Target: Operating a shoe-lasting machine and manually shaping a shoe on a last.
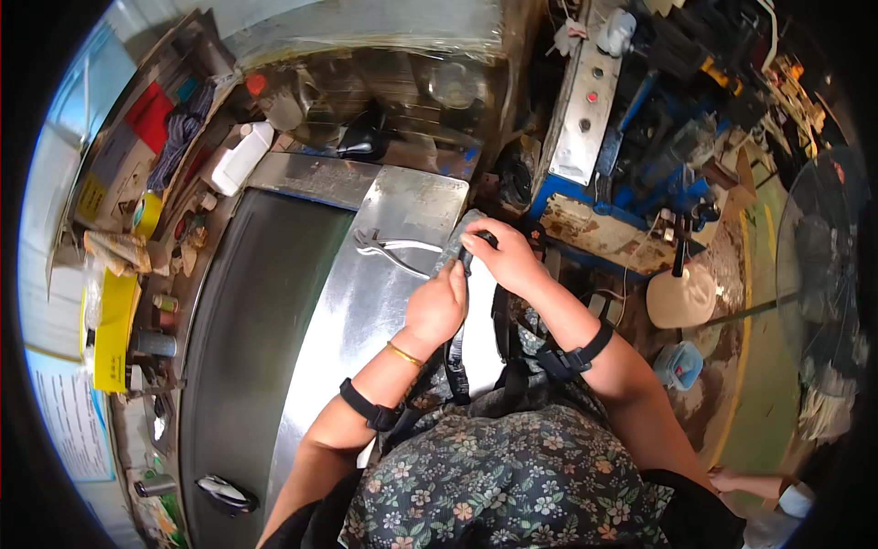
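as steadiness was apparently wanted, a grey-and-black piece (456, 242) was gripped by left hand (437, 306) and right hand (506, 260) beside the metal table (343, 343) | pliers (407, 244) were laid near, presumably for reach

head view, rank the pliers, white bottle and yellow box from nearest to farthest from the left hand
1. Pliers: just ahead and left of the left hand, on the metal surface.
2. White bottle: farther off, upper left.
3. Yellow box: far left.
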Motion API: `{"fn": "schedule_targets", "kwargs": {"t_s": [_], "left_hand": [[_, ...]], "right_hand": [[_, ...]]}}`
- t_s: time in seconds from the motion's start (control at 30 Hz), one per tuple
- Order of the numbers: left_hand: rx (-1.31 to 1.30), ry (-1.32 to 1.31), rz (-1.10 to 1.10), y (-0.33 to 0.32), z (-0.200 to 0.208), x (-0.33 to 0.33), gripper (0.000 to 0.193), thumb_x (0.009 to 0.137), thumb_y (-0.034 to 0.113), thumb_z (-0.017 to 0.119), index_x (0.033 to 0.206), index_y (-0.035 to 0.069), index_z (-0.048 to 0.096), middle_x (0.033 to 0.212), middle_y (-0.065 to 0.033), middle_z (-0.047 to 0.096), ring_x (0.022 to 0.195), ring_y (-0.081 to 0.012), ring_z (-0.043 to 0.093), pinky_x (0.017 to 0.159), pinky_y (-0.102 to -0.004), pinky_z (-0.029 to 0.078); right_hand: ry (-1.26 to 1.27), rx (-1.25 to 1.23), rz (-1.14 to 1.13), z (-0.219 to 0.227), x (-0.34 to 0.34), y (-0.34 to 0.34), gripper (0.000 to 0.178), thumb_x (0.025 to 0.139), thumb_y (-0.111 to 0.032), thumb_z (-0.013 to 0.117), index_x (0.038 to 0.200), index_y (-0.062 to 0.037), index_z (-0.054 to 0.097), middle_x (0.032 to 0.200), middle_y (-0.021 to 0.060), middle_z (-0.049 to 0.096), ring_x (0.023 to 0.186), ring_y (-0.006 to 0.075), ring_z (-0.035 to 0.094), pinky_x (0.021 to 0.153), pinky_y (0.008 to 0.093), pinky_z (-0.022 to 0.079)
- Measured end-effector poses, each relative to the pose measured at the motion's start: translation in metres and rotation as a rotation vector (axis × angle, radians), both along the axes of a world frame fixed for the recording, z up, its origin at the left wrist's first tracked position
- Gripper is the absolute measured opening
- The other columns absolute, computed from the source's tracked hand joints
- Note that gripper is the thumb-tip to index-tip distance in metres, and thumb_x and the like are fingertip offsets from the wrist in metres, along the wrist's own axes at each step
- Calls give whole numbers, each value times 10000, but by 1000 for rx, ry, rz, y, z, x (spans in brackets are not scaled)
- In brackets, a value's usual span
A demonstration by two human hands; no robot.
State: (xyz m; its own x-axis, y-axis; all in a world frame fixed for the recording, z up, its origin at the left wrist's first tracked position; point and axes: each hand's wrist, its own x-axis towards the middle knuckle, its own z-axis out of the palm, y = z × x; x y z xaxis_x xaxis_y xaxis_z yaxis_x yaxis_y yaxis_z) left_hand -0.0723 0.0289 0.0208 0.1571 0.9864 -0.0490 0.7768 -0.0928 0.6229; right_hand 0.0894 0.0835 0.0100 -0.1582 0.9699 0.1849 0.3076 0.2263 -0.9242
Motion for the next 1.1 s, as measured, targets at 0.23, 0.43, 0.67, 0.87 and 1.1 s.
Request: {"fn": "schedule_targets", "kwargs": {"t_s": [0.23, 0.43, 0.67, 0.87, 1.1], "left_hand": [[-79, -645, -427, -63, 32, 9, 811, 899, 303, 677, 1525, 71, 217, 1583, -275, -17, 1477, -381, 19, 1172, -428, 131], [-285, -821, -839, -65, 27, -21, 576, 903, 154, 667, 1430, 75, 450, 1543, -183, 308, 1394, -331, 363, 1113, -406, 325], [-150, -1004, 356, -65, 2, -116, 283, 960, 98, 589, 1227, 7, 590, 1235, -89, 618, 1173, -180, 562, 1020, -323, 432], [-56, -930, 804, -142, -14, -173, 231, 971, 161, 585, 1165, 39, 616, 1061, -41, 654, 983, -90, 578, 873, -267, 476], [60, 555, 1184, -281, -5, -308, 516, 785, 260, 753, 1205, -1, 605, 1302, -200, 567, 1273, -350, 493, 1042, -424, 408]], "right_hand": [[825, -133, 391, 71, 93, -53, 258, 964, -239, 534, 1067, -17, 617, 1238, 107, 548, 1204, 219, 493, 1044, 342, 353], [585, -1043, -211, 68, 153, -139, 540, 804, -345, 603, 1170, 51, 590, 1018, 136, 681, 900, 248, 676, 814, 368, 556], [851, -537, -192, 15, 134, -69, 481, 800, -344, 612, 1097, 35, 603, 980, 131, 668, 857, 261, 665, 748, 356, 557], [560, -266, -188, -29, -22, 164, 532, 829, -282, 709, 1234, 19, 541, 1173, 106, 592, 1076, 220, 566, 934, 346, 449], [-122, 303, 249, -31, -134, 205, 330, 896, -30, 570, 1217, 45, 556, 1108, 92, 615, 1035, 176, 585, 923, 278, 441]]}}
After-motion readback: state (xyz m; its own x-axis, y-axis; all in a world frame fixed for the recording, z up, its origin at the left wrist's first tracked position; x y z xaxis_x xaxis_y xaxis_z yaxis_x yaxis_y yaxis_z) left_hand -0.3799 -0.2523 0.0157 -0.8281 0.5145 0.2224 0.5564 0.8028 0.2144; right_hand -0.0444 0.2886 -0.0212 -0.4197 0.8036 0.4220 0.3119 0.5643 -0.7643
